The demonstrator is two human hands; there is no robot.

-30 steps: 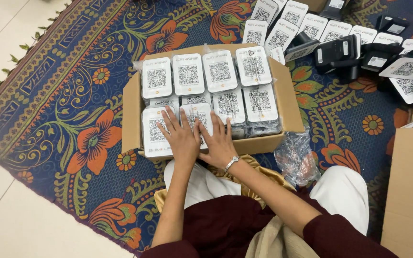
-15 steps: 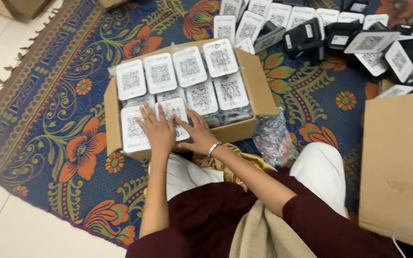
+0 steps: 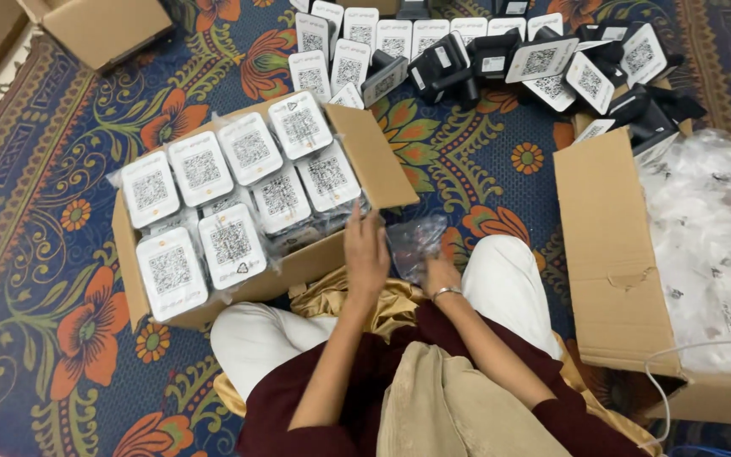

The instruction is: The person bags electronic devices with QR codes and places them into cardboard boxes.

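An open cardboard box (image 3: 374, 165) sits on the rug in front of my knees. It is packed with several white square plaques in clear wrap (image 3: 230, 241), each with a black square code. My left hand (image 3: 366, 254) hovers flat, fingers out, just off the box's near right corner, and holds nothing. My right hand (image 3: 440, 275) rests on a crumpled clear plastic bag (image 3: 414, 239) lying beside my right knee. The plastic hides its fingertips.
More white plaques and black stands (image 3: 467, 59) lie in rows on the rug beyond the box. A large cardboard box (image 3: 607, 254) full of clear plastic bags stands at my right. Another cardboard box (image 3: 107, 30) is at the far left.
Both hands have left the plaques in the box and moved right. The right hand now reaches the plastic bag, and the view has shifted right.
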